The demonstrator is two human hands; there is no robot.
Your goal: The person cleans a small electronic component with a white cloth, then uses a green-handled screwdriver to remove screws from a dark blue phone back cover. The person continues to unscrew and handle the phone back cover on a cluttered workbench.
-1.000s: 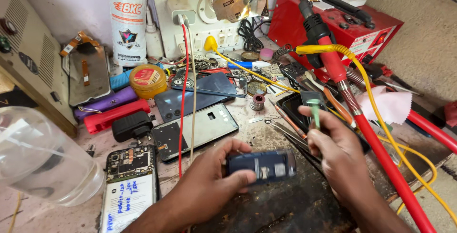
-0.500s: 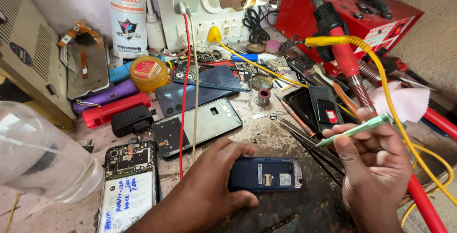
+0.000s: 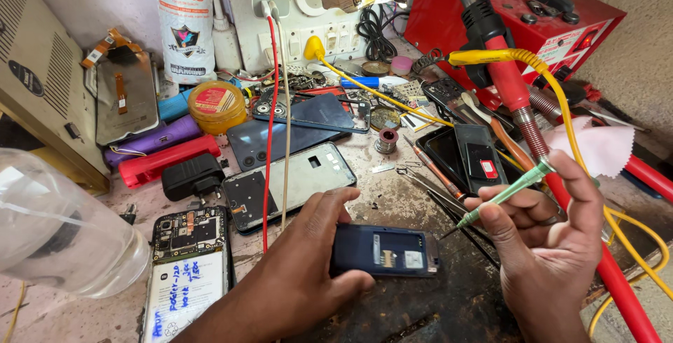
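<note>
Cluttered and stained, your bench runs up to a pale wall with a socket panel; a red soldering station stands at the far right, and opened phones, a yellow tin and a clear plastic bottle crowd the rest. Your left hand lies flat over the left end of the small dark blue phone, pinning it to the bench in front of you; your right hand is pinched shut on a green screwdriver, tip just above the phone's right end. If that tip slips, I judge it could gouge the exposed board; the yellow cable draped by your wrist may snag and jerk your aim; loose screws would vanish in this litter; the red wire beside your left hand could catch too.
</note>
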